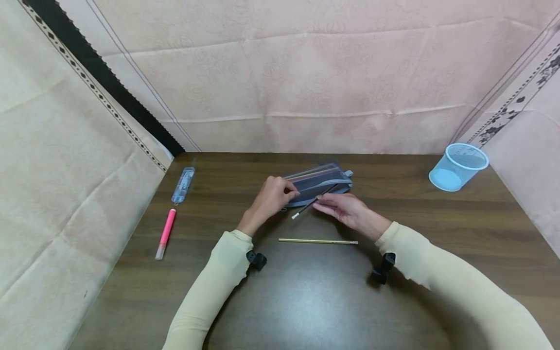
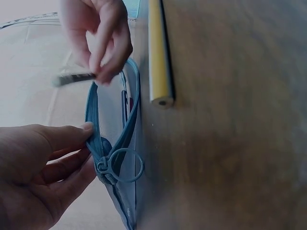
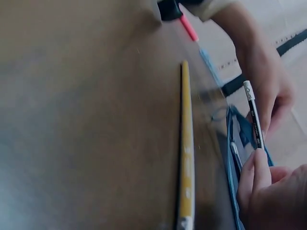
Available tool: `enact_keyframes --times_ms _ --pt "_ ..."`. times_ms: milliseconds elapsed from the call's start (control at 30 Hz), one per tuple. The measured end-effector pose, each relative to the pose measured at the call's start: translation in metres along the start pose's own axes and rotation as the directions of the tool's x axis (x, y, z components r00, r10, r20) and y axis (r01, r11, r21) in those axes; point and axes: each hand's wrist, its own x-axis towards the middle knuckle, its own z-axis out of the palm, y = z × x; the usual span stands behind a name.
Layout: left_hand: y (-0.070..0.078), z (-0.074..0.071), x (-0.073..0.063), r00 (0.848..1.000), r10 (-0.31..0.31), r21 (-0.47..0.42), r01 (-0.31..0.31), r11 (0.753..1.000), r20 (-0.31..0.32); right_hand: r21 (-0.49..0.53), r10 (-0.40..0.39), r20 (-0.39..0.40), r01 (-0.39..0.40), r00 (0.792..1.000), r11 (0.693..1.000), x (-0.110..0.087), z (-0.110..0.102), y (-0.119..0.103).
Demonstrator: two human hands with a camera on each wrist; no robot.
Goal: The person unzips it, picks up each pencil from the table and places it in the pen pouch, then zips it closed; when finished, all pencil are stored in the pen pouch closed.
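My left hand pinches the edge of a blue zippered pencil case between thumb and fingers; the left wrist view shows its zip open, with a ring pull at the near end. Inside lie a few slim pens or pencils, partly hidden by the case wall. Over the opening, my right hand pinches a black pencil with a white eraser end, held at a slant. On the table in front of the case lies a yellow pencil, touched by neither hand.
A pink marker and a translucent blue item of unclear kind lie at the table's left. Near the right back edge stands a light blue basket-like cup. Pale patterned cloth hangs behind the wooden table.
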Motion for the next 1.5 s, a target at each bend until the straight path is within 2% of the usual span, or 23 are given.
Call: enact_keyframes --times_ms 267,467,667,933,1133,1267,1333,1400,1433,1467,1500 --pt "0.000 -0.001 -0.001 1.000 0.005 0.004 -0.005 1.000 0.002 -0.037 -0.022 -0.042 0.021 0.999 0.999 0.024 0.000 -0.006" --pt "-0.001 -0.001 0.000 1.000 -0.012 0.010 0.012 1.000 0.003 -0.031 -0.055 -0.100 0.052 0.993 0.998 0.032 0.005 -0.005" --pt "0.001 -0.001 0.001 0.999 -0.043 0.021 0.043 0.999 0.015 -0.031 -0.105 -0.149 0.101 0.983 0.994 0.040 0.013 -0.004" --pt "0.004 -0.002 0.001 0.999 -0.033 0.032 0.033 0.999 0.014 -0.041 -0.174 -0.209 0.169 0.962 0.985 0.050 0.019 0.002" --pt "0.004 -0.001 0.001 1.000 -0.027 0.037 0.027 0.999 0.007 -0.074 -0.203 -0.182 0.192 0.962 0.979 0.046 0.020 0.002" --pt "0.002 -0.001 0.001 1.000 -0.031 0.014 0.031 0.999 0.003 -0.150 -0.208 -0.110 0.190 0.972 0.970 0.036 0.018 0.002" --pt "0.001 -0.001 0.001 0.999 -0.033 0.009 0.033 0.999 0.003 -0.248 -0.218 -0.063 0.196 0.974 0.949 0.028 0.017 0.005" --pt "0.001 -0.001 0.001 1.000 -0.030 0.008 0.030 1.000 0.004 -0.376 -0.239 0.000 0.222 0.971 0.900 0.020 0.015 0.008" --pt "0.001 -0.001 0.001 1.000 -0.028 0.009 0.028 1.000 0.006 -0.450 -0.253 0.034 0.241 0.967 0.860 0.017 0.015 0.010" --pt "0.000 -0.001 0.001 1.000 -0.027 0.011 0.027 1.000 0.008 -0.532 -0.269 0.078 0.268 0.960 0.803 0.013 0.014 0.012" --pt "0.000 -0.001 0.001 1.000 -0.025 0.009 0.025 1.000 0.010 -0.617 -0.286 0.133 0.306 0.949 0.725 0.008 0.013 0.014"
